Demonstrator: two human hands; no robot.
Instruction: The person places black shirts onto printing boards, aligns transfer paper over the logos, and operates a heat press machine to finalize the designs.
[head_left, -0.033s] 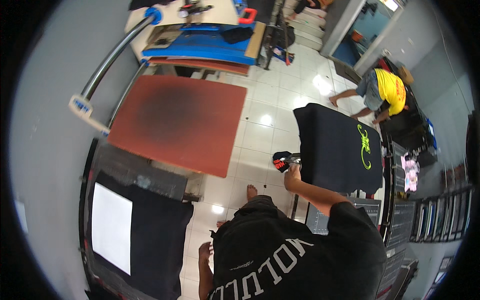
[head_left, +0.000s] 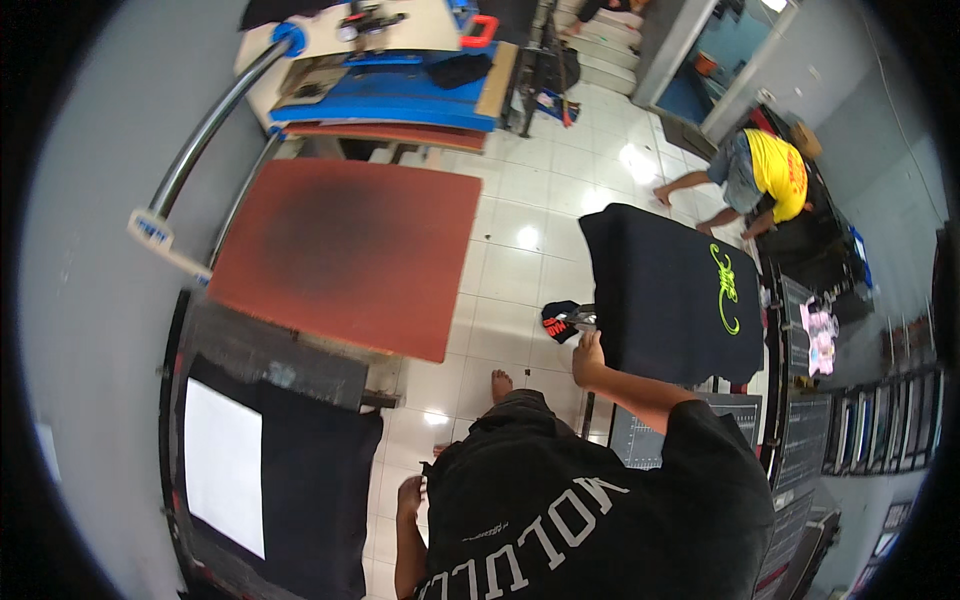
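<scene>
My right hand (head_left: 590, 358) is closed at the near left corner of a black cloth (head_left: 655, 290) with a bright green print, draped over a raised board. A shiny grey metal piece (head_left: 580, 317) sticks out just beyond the fingers. What the hand grips cannot be made out. Beside the metal piece, lower down, is a dark bundle (head_left: 558, 320) with red lettering. My left hand (head_left: 411, 497) hangs low beside my body, its fingers mostly hidden. Left of it, a white sheet (head_left: 225, 465) lies on a black garment (head_left: 315, 480) spread over a dark platen.
A large reddish-brown plate (head_left: 350, 250) with a dark scorched patch is ahead on the left, near a curved metal tube (head_left: 215, 125). Behind it stands a blue-framed bench (head_left: 400, 95). A person in a yellow shirt (head_left: 778, 175) bends over at the far right. Gridded boards (head_left: 640, 435) line the right.
The view has shifted slightly, so the left-hand surfaces sit a little lower. My left hand's fingers show less than before. My right hand stays by the cloth's corner.
</scene>
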